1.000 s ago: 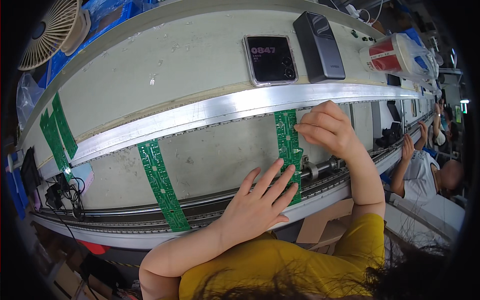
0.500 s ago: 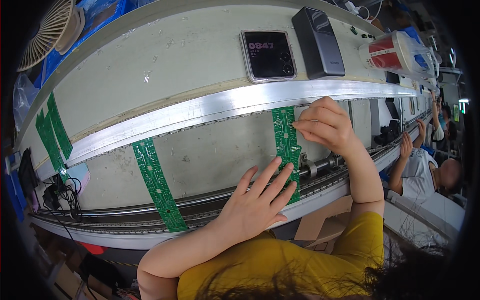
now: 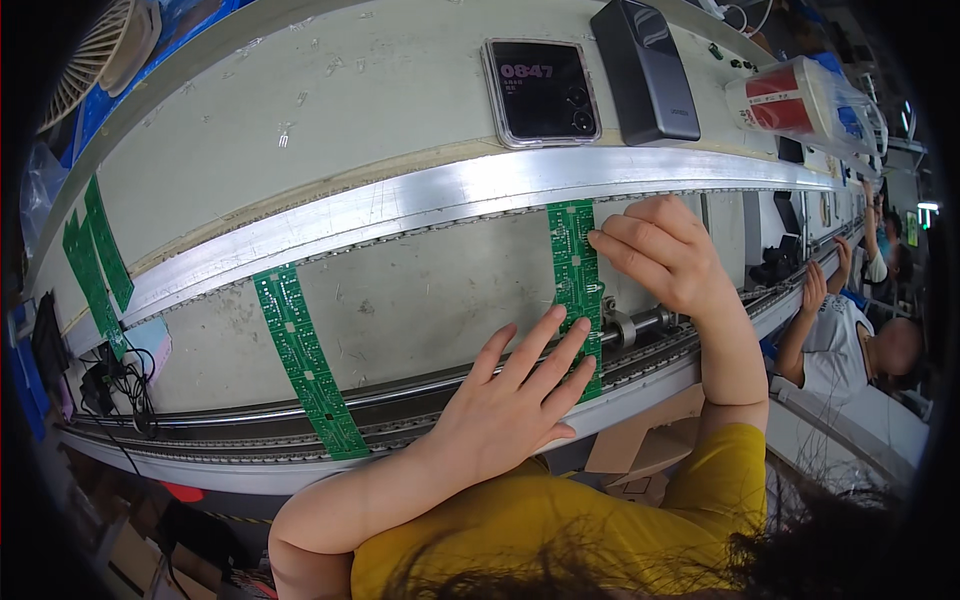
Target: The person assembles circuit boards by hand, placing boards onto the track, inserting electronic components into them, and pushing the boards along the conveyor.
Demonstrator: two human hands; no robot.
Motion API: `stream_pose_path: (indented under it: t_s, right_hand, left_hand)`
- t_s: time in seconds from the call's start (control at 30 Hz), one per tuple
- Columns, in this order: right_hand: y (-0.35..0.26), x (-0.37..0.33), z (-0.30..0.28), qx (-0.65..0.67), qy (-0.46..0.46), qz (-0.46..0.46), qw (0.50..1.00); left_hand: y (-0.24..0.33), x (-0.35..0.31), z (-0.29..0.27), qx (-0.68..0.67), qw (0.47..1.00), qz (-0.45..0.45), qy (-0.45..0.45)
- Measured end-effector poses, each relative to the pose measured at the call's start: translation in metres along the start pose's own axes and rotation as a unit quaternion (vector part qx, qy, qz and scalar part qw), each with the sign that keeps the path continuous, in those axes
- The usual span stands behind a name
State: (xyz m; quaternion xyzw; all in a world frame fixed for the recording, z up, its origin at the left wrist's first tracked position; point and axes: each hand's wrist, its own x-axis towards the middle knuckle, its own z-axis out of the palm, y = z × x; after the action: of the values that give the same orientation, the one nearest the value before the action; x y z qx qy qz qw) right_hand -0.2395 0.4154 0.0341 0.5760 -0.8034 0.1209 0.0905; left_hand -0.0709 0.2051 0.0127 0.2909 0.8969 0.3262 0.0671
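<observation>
Board in work: one long green circuit board (image 3: 576, 255) spans the conveyor crosswise, from the upper metal rail (image 3: 400, 188) to the lower metal rail (image 3: 230, 479), with both hands at it.
Right hand: the right hand (image 3: 678, 258) has its fingers curled and drawn together at the board's right edge, in its upper part; whether they pinch a small part cannot be told.
Left hand: the left hand (image 3: 495, 415) has its fingers spread and straight, the tips over the board's lower half; how firmly they press cannot be seen.
Between the hands: one small pale pronged part (image 3: 594, 288) at the board's right edge.
Board count: one more circuit board (image 3: 305, 350) lies across the conveyor, well apart to the left; at the far left, two green strips (image 3: 107, 245) lie close together over the upper rail.
Upper tabletop: one phone (image 3: 542, 95) and, just to its right, one dark power bank (image 3: 650, 80); further right, one red-and-white cup (image 3: 775, 100) in a plastic bag.
Edges and room: a wide stretch of grey surface (image 3: 430, 290) shows between the two crosswise boards; right of the worked board, a metal bracket (image 3: 620, 328) sits close by, below the right hand.
</observation>
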Motion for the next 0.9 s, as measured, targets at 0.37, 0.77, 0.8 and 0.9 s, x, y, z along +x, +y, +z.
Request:
stream_pose_path:
  t_s: [0.37,0.77,0.8,0.9]
  right_hand:
    - [-0.016,0.009,-0.02,-0.042,-0.012,0.045,0.998]
    - [-0.124,0.014,-0.005,-0.002,0.019,0.554,0.832]
    - [-0.13,0.016,-0.001,-0.004,0.031,0.56,0.828]
    - [-0.144,0.024,0.012,-0.051,0.016,0.58,0.813]
  left_hand:
    - [0.0,0.0,-0.001,0.004,1.0,0.013,0.012]
    - [0.017,-0.029,-0.023,0.099,0.991,0.054,0.07]
    - [0.017,-0.038,-0.03,0.097,0.99,0.051,0.086]
    - [0.005,-0.074,-0.056,0.104,0.986,0.031,0.125]
